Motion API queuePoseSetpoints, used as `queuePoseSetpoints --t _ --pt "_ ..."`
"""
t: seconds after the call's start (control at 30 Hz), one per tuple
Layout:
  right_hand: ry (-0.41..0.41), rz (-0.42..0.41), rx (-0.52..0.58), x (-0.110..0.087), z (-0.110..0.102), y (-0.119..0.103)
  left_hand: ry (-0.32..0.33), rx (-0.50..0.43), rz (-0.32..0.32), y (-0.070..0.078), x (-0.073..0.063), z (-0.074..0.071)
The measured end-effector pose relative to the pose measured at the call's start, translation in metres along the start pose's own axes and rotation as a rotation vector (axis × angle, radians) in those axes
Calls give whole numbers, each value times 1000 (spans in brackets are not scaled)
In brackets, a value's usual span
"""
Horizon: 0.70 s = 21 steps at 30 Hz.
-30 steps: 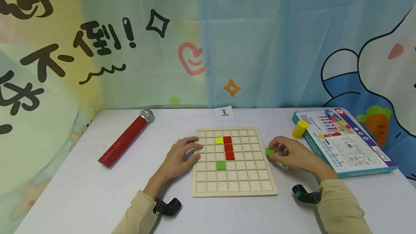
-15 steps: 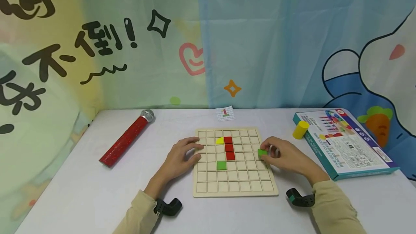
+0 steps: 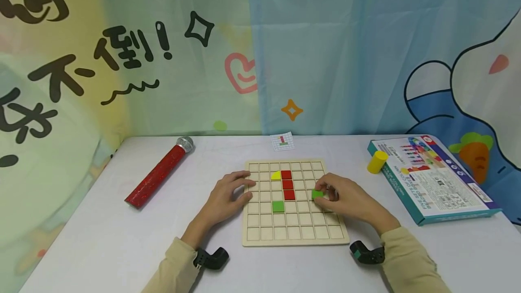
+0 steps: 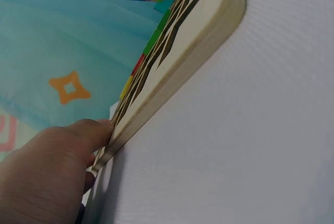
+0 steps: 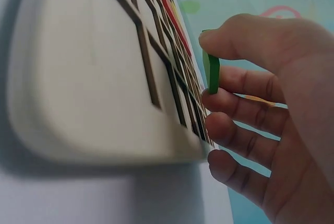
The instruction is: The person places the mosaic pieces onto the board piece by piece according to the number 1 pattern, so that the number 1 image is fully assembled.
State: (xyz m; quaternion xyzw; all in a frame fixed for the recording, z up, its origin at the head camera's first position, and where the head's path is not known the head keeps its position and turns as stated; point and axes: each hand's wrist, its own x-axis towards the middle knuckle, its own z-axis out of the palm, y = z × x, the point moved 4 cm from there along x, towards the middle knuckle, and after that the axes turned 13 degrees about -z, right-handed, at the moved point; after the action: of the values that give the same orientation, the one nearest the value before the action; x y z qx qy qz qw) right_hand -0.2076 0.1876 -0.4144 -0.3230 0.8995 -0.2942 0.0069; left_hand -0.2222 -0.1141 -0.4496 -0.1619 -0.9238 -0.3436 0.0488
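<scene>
My right hand [image 3: 346, 198] pinches a small green square tile [image 3: 317, 194] between thumb and fingers, above the right part of the wooden grid board [image 3: 295, 243]. In the right wrist view the green tile [image 5: 211, 72] stands on edge at the fingertips. At the board's left edge rests my left hand [image 3: 224, 200], its fingers relaxed and touching the frame; the left wrist view shows its thumb [image 4: 94, 132] against that edge. On the grid lie a yellow piece [image 3: 276, 175], a column of red squares [image 3: 287, 184] and another green square [image 3: 278, 206].
A small pattern card [image 3: 282, 141] lies behind the board. To the left is a red microphone [image 3: 158, 173]. A yellow cylinder [image 3: 377, 162] stands beside a flat game box [image 3: 435, 180] on the right. A printed cloth [image 3: 305, 49] hangs behind the table.
My right hand has carried the green tile leftward, from beside the board to over its right columns. The left hand has stayed at the board's left edge.
</scene>
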Motion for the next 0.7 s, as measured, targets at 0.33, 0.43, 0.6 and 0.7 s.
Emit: queuePoseSetpoints --t 0.33,0.43,0.6,0.7 --pt "-5 -25 1 5 10 -10 -8 -3 -10 1 0 0" --pt "-13 -34 -14 7 14 -13 -6 -4 -7 2 -1 -1" --pt "-21 -56 -41 10 19 -19 -5 -3 -10 3 0 -1" --pt "-19 -70 -41 11 21 -22 -9 -5 -16 2 0 -1"
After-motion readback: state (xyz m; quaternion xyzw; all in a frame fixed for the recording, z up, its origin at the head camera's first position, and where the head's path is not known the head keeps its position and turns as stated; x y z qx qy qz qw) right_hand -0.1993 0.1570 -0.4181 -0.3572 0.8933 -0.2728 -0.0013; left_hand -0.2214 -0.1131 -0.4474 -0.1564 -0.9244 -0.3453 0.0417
